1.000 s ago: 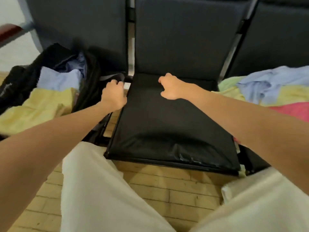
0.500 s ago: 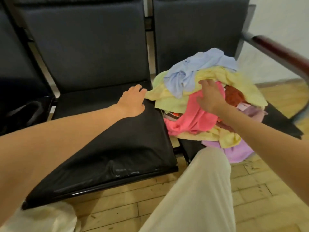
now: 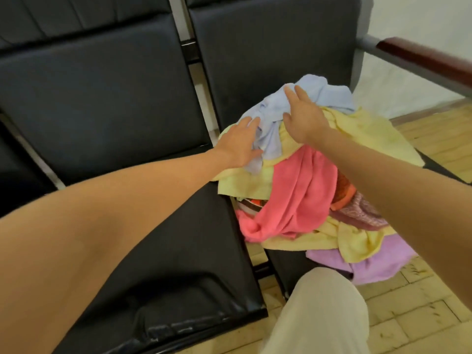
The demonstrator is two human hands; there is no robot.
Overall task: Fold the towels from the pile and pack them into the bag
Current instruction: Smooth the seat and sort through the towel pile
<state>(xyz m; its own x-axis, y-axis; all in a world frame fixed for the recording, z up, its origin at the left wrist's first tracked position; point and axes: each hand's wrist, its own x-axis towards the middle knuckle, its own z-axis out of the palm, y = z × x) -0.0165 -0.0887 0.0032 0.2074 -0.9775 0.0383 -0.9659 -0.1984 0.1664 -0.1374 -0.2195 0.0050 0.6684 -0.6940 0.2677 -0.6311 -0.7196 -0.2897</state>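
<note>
Head view: towel pile (image 3: pixel 301 200) heaped on right-hand black seat (image 3: pixel 293 267). Left hand (image 3: pixel 238 144), fingers straight, rests on light-blue towel (image 3: pixel 274 118) atop pile. Right hand (image 3: pixel 302 116), fingers extended, flat on same towel. Bag out of frame.

Soft, even light is filling the room, and the white wall (image 3: pixel 413 24) is looking the brightest. A little glare is shining on the front edge of the black seat (image 3: pixel 178 325). The whole picture is looking a bit blurry, and straight lines are bending near the edges.
</note>
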